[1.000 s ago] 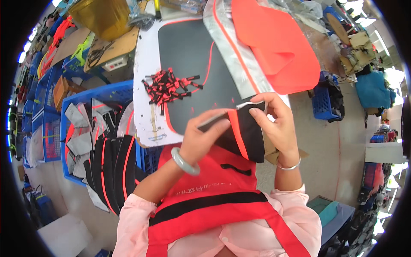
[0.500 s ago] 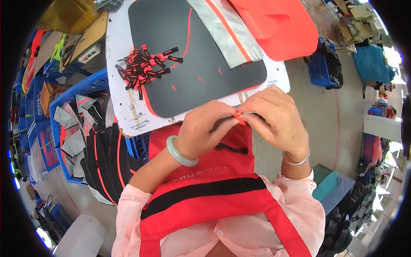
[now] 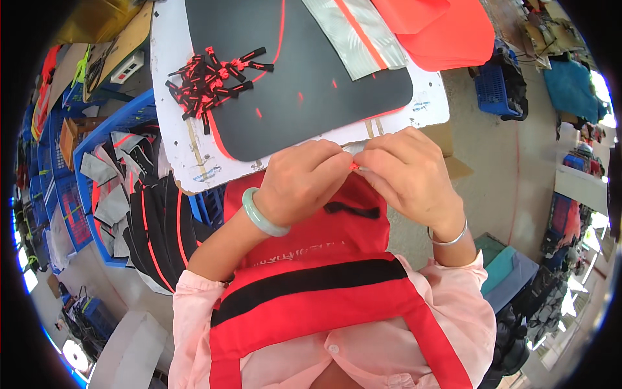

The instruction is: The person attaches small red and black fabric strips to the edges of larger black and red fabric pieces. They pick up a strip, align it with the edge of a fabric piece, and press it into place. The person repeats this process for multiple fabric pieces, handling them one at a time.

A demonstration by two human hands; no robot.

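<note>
My left hand (image 3: 301, 180), with a pale green bangle at the wrist, is closed with its fingertips pinched together. My right hand (image 3: 414, 175), wearing a silvery bangle, is pinched shut too. Both sets of fingertips meet at a small orange-red cord (image 3: 354, 166), most of which the fingers hide. The hands are above my red apron (image 3: 311, 243), close to the near edge of the white table (image 3: 188, 159). Beyond the left hand lies a pile of black cord pulls with orange-red loops (image 3: 207, 87), partly on a dark grey panel (image 3: 311, 58).
A silvery strip with an orange stripe (image 3: 356, 39) and orange fabric (image 3: 447, 32) lie at the table's far right. To the left, a blue crate (image 3: 84, 188) holds grey and black pieces with orange trim. Another blue crate (image 3: 490, 91) stands on the floor at the right.
Both hands have drawn closer together, and less of the orange-red cord shows between the fingers. The view has shifted a little, so the table sits higher in the picture.
</note>
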